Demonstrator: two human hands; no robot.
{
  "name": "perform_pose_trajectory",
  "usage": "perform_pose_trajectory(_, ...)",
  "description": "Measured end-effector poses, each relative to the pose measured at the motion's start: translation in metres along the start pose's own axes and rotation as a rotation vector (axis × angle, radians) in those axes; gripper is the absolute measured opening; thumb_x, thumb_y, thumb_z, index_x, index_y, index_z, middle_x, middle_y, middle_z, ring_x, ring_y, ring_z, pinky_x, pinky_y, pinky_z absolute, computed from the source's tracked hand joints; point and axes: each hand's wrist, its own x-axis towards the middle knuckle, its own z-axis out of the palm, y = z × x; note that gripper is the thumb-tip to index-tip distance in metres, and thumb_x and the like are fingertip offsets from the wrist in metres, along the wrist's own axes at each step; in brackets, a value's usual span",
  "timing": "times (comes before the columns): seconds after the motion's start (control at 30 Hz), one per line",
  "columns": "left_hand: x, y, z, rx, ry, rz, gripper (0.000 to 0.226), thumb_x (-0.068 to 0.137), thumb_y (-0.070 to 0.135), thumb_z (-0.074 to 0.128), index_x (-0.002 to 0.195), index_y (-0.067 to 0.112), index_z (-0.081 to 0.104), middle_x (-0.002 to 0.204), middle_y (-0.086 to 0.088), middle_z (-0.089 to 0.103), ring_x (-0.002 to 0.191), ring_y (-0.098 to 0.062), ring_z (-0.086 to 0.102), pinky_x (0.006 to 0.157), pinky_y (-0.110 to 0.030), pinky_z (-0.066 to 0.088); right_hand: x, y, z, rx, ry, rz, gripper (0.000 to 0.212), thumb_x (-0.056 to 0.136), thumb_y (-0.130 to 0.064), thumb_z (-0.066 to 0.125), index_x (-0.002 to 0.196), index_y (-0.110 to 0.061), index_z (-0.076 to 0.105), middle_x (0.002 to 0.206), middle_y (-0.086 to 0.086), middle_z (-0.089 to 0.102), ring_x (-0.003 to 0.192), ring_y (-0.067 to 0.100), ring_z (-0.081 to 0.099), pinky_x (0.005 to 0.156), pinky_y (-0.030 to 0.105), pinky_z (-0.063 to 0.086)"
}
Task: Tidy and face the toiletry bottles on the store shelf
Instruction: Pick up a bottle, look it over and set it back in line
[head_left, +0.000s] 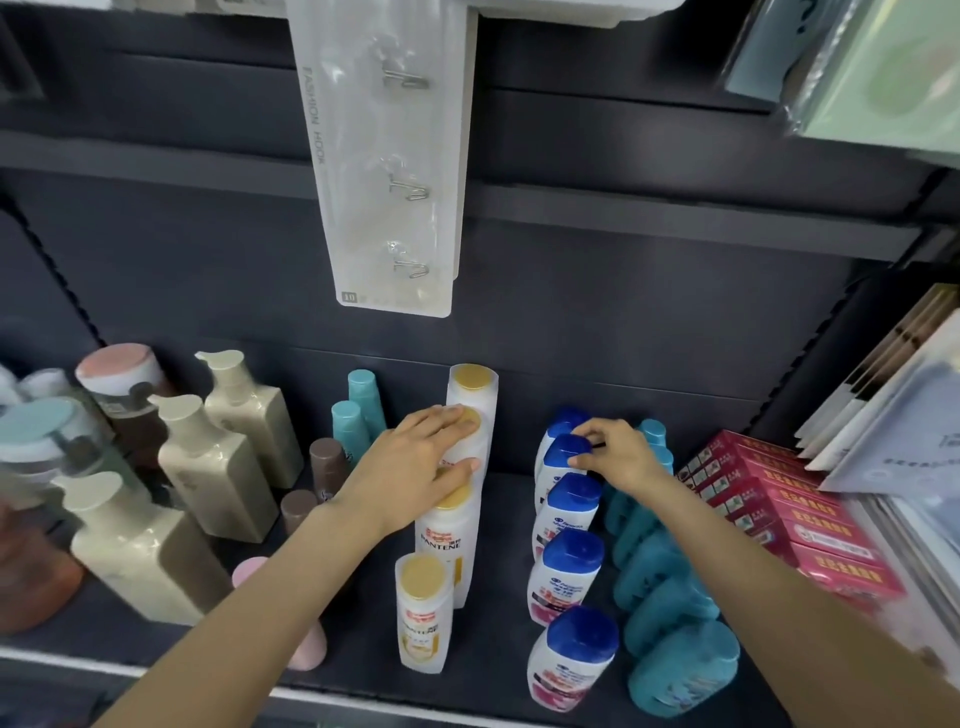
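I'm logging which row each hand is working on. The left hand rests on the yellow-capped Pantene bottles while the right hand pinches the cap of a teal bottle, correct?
Not quite. In the head view the right hand pinches the cap of a blue-capped white bottle, not a teal one. The left hand does rest on the yellow-capped Pantene bottles.

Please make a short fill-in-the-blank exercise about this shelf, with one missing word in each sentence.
1. The left hand rests on bottles with ____ caps.
2. The right hand pinches a bottle cap coloured ____.
3. The boxes to the right of the teal bottles are ____.

Missing words: yellow; blue; red
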Motion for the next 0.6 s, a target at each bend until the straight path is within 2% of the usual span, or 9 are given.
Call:
perform_pose_trajectory(0.23, -0.0004, 0.0017, -0.0014, 0.007, -0.017, -0.014, 0.055, 0.096, 0.048, 0.036, 0.147, 0.034, 0.022, 0.156, 0.015, 0.016, 0.144, -0.007, 0.01, 0.114, -0.031, 0.019, -0.0009, 0.0045, -0.0018, 0.025, -0.024, 0.01, 0.038, 0.077, -0.007, 0.075, 0.113, -0.01, 0.062, 0.116, 0.009, 0.061, 0.106, 0.017, 0.055, 0.083, 0.023, 0.043)
perform_pose_trajectory(0.47, -0.0003, 0.0016, -0.0005, -0.011, -0.003, -0.016, 0.055, 0.096, 0.047, 0.038, 0.147, 0.033, 0.024, 0.155, 0.014, 0.019, 0.143, -0.008, 0.012, 0.115, -0.031, 0.019, -0.0029, 0.0058, -0.0045, 0.021, -0.036, 0.02, 0.04, 0.079, -0.008, 0.074, 0.117, -0.008, 0.06, 0.12, 0.01, 0.059, 0.113, 0.021, 0.054, 0.091, 0.027, 0.045)
perform_pose_trajectory(0.6, -0.0014, 0.0024, 0.0004, -0.003, 0.003, -0.013, 0.054, 0.096, 0.047, 0.038, 0.147, 0.032, 0.025, 0.156, 0.013, 0.019, 0.144, -0.008, 0.012, 0.115, -0.03, 0.019, -0.0049, 0.0023, -0.0089, -0.001, -0.066, 0.017, 0.049, 0.078, -0.011, 0.075, 0.123, -0.006, 0.057, 0.124, 0.009, 0.058, 0.116, 0.02, 0.053, 0.095, 0.028, 0.043)
